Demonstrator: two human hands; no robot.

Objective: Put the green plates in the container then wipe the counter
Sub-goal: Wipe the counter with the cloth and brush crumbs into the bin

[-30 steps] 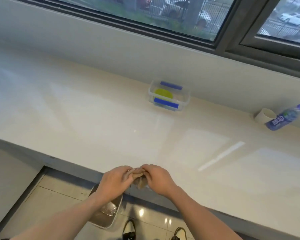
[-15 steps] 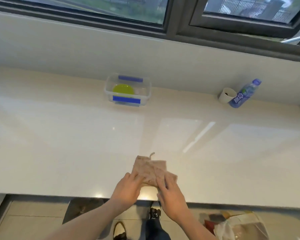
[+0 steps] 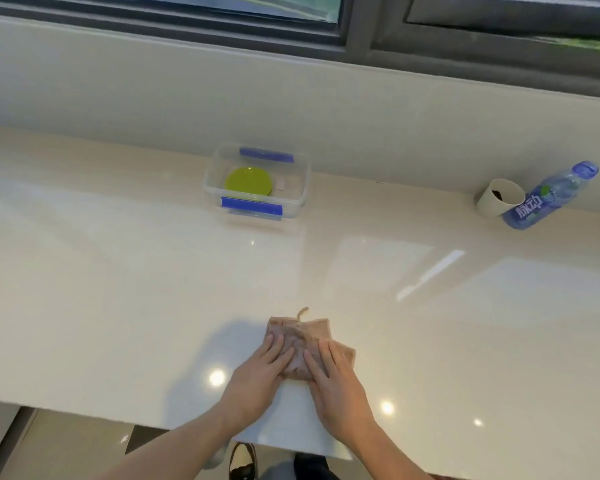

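A green plate (image 3: 248, 182) lies inside a clear plastic container (image 3: 300, 188) with blue clips, which stands at the back of the cream counter (image 3: 118, 289) by the wall. A brownish cloth (image 3: 300, 337) is spread flat near the counter's front edge. My left hand (image 3: 257, 375) and my right hand (image 3: 336, 382) both press flat on the cloth's near half, fingers extended and side by side.
At the back right, a white paper cup (image 3: 492, 199) lies on its side beside a blue water bottle (image 3: 548, 199) leaning on the wall. A dark window frame (image 3: 357, 36) runs above the backsplash. Shoes and floor tiles show below the counter edge.
The cloth went from bunched between both hands off the counter's edge to spread flat on the counter. My hands now press it down and have slid slightly forward.
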